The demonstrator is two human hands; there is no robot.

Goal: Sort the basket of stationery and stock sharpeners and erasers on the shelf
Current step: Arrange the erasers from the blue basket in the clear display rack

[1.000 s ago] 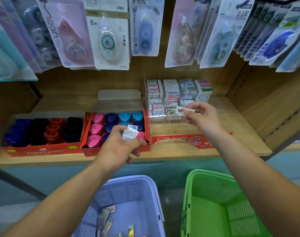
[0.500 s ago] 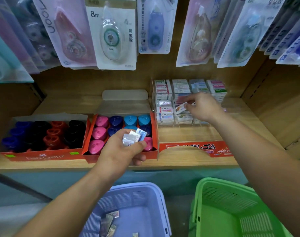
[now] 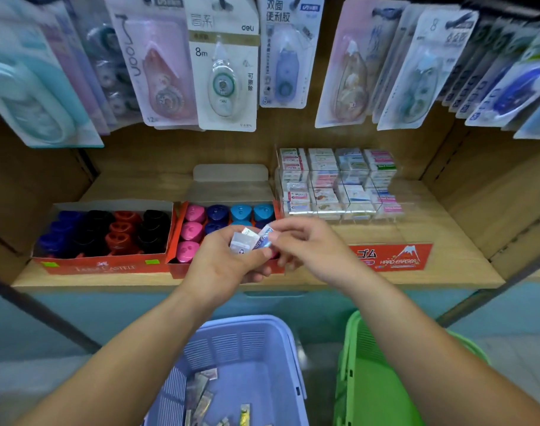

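Erasers (image 3: 241,243), small film-wrapped white blocks, sit bunched in the curled fingers of the left hand (image 3: 222,269) over the shelf (image 3: 447,241) front, the right hand (image 3: 311,250) pinching a blue-labelled eraser (image 3: 265,237) among them, so stocking looks part-done: the clear eraser rack (image 3: 339,186) is nearly full, but wrapped pieces (image 3: 201,395) lie in the purple basket (image 3: 231,342).

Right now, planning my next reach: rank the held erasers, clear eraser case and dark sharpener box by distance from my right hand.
1. held erasers, pinched by the right hand itself.
2. clear eraser case, just behind on the shelf.
3. dark sharpener box, far left.
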